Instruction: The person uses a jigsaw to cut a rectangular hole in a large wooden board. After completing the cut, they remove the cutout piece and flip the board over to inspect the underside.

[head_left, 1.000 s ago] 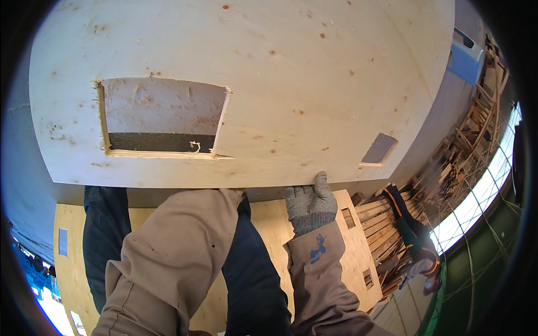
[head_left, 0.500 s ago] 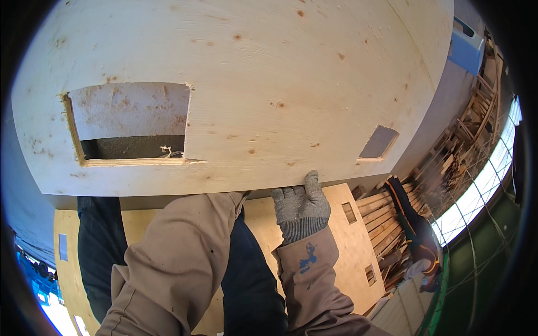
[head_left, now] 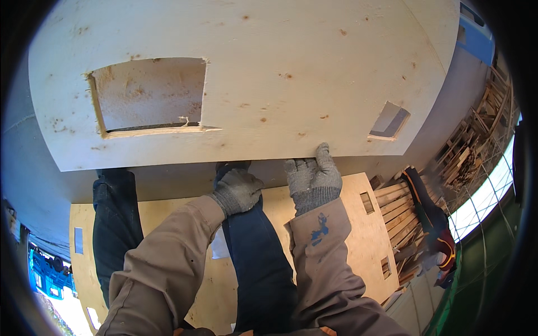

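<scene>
A large pale plywood sheet [head_left: 252,101] with rectangular cut-outs fills the upper view, its near edge raised above the floor. My right hand [head_left: 315,178], in a grey knit glove, grips that edge with the thumb on top and the fingers reaching underneath. Left of it, my left hand [head_left: 238,189], also gloved, is closed just below the edge, over my dark trouser leg [head_left: 255,252]. What it holds, if anything, is hidden. The large cut-out [head_left: 148,95] has splintered edges; a smaller cut-out [head_left: 388,120] lies at the right.
A second plywood sheet [head_left: 358,252] with small cut-outs lies behind and under my legs. To the right are stacked wooden slats [head_left: 395,213], a heap of scrap wood [head_left: 473,140] and another person [head_left: 428,213] in dark clothes. A blue object [head_left: 476,42] stands at the far right.
The upper sheet's near edge appears farther from me, showing more floor. My left hand, hidden under the edge before, is now out and closed. My right hand keeps its hold.
</scene>
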`<state>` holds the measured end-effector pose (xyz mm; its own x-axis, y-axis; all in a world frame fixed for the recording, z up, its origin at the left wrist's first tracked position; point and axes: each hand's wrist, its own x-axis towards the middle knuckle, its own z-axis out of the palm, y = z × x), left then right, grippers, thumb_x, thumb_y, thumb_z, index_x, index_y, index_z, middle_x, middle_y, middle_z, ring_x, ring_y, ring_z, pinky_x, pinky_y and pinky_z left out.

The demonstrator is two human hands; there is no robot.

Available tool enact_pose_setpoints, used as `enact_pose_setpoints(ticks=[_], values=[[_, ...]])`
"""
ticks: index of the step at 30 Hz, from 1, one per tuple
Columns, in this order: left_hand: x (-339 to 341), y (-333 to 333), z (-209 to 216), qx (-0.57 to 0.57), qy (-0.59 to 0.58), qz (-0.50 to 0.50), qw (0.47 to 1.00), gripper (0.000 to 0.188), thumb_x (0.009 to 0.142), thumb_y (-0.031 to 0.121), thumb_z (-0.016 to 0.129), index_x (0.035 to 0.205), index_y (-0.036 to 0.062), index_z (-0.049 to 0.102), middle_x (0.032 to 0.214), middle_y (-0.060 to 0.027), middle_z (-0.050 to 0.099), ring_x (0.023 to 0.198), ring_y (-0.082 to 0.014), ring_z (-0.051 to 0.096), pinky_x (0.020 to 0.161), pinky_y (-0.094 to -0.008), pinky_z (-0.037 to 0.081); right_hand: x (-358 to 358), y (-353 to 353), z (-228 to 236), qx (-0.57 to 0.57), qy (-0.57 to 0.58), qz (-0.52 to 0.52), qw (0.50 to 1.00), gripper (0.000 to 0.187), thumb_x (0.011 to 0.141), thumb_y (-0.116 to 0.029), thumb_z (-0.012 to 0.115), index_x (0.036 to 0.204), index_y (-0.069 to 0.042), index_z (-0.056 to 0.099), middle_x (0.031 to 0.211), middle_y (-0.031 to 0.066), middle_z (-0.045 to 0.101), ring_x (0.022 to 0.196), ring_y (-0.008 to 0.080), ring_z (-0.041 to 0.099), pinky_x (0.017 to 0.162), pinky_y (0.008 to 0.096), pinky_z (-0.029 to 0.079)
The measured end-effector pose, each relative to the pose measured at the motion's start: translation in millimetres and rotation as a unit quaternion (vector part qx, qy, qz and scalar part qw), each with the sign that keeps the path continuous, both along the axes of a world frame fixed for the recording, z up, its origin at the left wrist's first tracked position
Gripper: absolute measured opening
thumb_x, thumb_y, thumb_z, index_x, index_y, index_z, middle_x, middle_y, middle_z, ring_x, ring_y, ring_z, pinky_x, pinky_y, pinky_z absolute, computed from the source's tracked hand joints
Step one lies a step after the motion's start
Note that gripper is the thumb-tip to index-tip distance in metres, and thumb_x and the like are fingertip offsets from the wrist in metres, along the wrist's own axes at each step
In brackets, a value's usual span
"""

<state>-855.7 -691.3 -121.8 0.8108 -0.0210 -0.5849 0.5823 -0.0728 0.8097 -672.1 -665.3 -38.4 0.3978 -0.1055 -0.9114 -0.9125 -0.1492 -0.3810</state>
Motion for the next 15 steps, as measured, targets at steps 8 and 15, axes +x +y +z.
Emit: enact_pose_setpoints(ticks=[8,15], values=[[-98,4,11,0.038,0.140,0.194,0.970,0.038,0.088,0.029,0.057,0.118,0.0071,0.064,0.118,-0.0189,0.066,0.109,-0.0364,0.061,0.094,-0.0424,0.049,-2,11,-4,-0.016,0.010,-0.040,0.999,0.041,0.096,-0.027,0.061,0.131,-0.009,0.048,0.128,0.0157,0.054,0.117,0.0350,0.053,0.093,0.0516,0.048],[-142,32,21,0.021,0.200,0.314,0.928,0.035,0.086,0.027,0.061,0.113,0.0057,0.068,0.114,-0.0185,0.067,0.106,-0.0353,0.064,0.091,-0.0402,0.051,-2,0,-15,0.048,-0.003,-0.030,0.998,0.039,0.097,-0.024,0.059,0.131,-0.008,0.049,0.124,0.0174,0.056,0.116,0.0381,0.054,0.094,0.0555,0.050]])
